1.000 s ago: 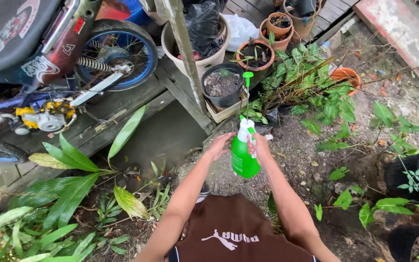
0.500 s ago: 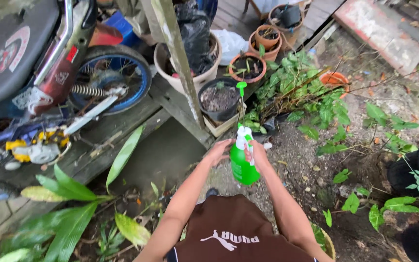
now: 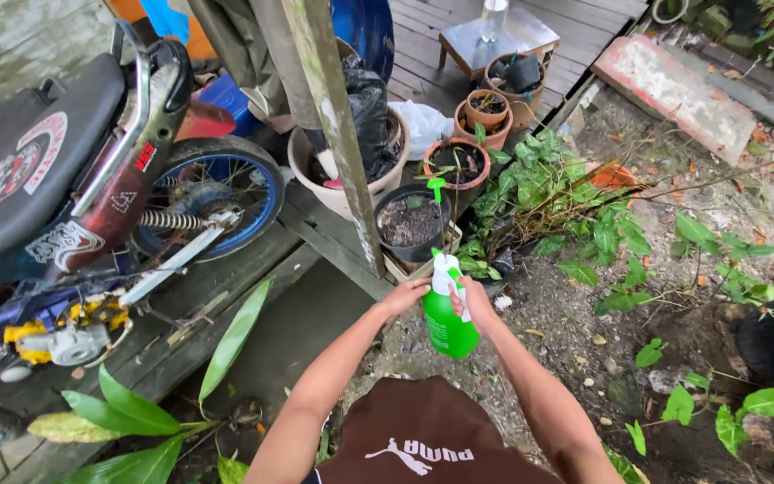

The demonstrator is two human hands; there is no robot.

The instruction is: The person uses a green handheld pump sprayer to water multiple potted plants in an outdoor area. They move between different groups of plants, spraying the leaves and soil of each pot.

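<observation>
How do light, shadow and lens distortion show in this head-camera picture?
Head view: soft, even daylight with no hard shadows or glare; the green spray bottle between left hand and right hand is sharp; the wooden post leans, suggesting wide-angle distortion.

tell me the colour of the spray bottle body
Bright green spray bottle, clearest in the head view.

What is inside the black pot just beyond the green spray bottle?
The black pot holds dark soil with a tiny green sprout; anything below the surface is covered. The spray bottle's pump rod crosses its near rim.

Motorbike (image 3: pixel 91 197), potted plants (image 3: pixel 411 224), perhaps a stool (image 3: pixel 493 40)
</observation>
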